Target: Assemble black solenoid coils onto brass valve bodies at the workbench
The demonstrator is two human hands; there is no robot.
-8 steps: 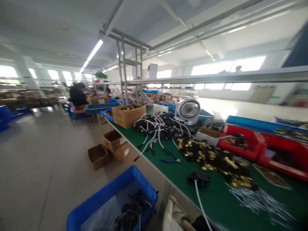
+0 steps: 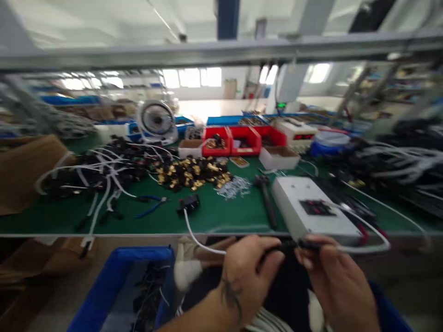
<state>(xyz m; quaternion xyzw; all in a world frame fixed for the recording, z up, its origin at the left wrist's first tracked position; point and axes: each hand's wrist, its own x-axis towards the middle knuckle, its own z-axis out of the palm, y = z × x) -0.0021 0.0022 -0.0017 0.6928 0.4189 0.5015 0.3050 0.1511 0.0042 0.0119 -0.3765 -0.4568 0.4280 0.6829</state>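
Observation:
Just in front of the bench edge, my left hand (image 2: 247, 272) is closed on a black cable connector (image 2: 286, 245). A white cable (image 2: 195, 239) runs from behind this hand up to a small black electrical unit (image 2: 188, 204) on the green bench. Facing it, my right hand (image 2: 341, 279) pinches a second black connector (image 2: 308, 245) on another white cable (image 2: 372, 249), which loops back to a white test box (image 2: 304, 203) with a black socket panel. The connector tips are end to end; blur hides whether they are joined.
Blue-handled pliers (image 2: 150, 206), brass-and-black parts (image 2: 194, 173), metal pins (image 2: 233, 186) and a black hammer-like tool (image 2: 266, 200) lie on the green bench (image 2: 221, 216). Red bins (image 2: 245, 140) and a fan (image 2: 157, 122) stand behind. A blue tub (image 2: 119, 253) sits below the edge.
The view has swung right from the aisle to the bench. Both hands and the white test box now show, with a connector in each hand.

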